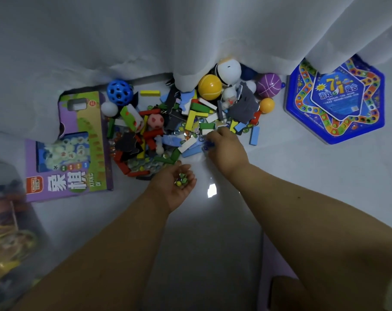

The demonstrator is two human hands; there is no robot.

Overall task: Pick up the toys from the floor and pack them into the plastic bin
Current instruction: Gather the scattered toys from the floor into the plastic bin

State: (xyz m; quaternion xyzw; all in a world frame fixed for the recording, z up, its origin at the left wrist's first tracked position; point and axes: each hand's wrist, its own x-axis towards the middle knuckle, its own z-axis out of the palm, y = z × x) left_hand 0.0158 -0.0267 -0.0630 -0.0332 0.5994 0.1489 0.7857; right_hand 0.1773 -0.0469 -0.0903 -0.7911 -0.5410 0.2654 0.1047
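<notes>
A heap of toys [177, 122] lies on the white floor by the curtain: coloured wooden blocks, glass marbles, puzzle pieces, a yellow ball [210, 86], a blue holed ball [120, 92] and a purple ball [269, 84]. My left hand [176, 187] is palm up below the heap, fingers curled round several marbles [181, 179]. My right hand [226, 147] reaches palm down into the heap's lower right edge, fingers bent over marbles and a blue block; what they pinch is hidden. The clear plastic bin [9, 221] stands at the far left, blurred, with toys inside.
A purple chess box [78, 153] lies left of the heap. A blue hexagonal board game box [335, 102] lies at the right. White curtains [190, 30] hang over the heap's far side. A purple mat corner [278, 272] shows at the bottom right.
</notes>
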